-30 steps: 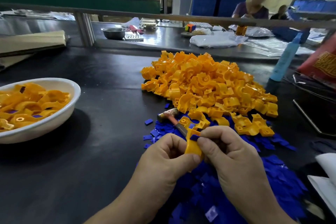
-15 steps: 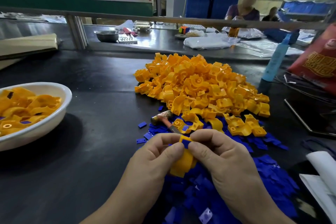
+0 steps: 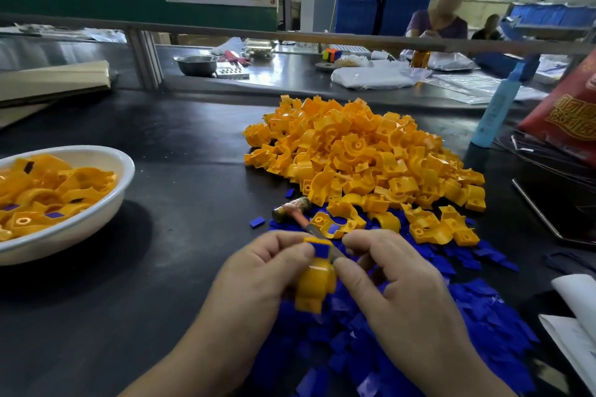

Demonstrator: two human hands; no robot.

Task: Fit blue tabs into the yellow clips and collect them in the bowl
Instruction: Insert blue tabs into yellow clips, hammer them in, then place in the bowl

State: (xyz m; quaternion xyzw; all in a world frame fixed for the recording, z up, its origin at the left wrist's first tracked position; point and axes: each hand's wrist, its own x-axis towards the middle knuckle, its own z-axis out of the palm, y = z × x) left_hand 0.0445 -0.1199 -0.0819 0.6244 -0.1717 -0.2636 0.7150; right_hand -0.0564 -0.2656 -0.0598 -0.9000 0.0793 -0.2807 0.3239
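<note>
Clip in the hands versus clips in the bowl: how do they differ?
The held clip is pinched between left hand and right hand above the table; the bowl clips lie heaped in the white bowl. The held clip stands on end, blue tab up; the bowl clips lie at mixed angles. Both: yellow, blue tabs showing.

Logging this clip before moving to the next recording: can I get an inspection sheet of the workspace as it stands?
Surface: dark bench top.
Job's things: yellow clip with a blue tab at its upper end; heap of clips; spread of loose tabs; white bowl at left holding fitted clips.
Clutter: small hammer beside the heap; blue bottle and red bag at right.
Hands: left hand and right hand both pinch the yellow clip.
Cables: nothing seen.
Surroundings: steel bowl and a person at the next bench.
</note>
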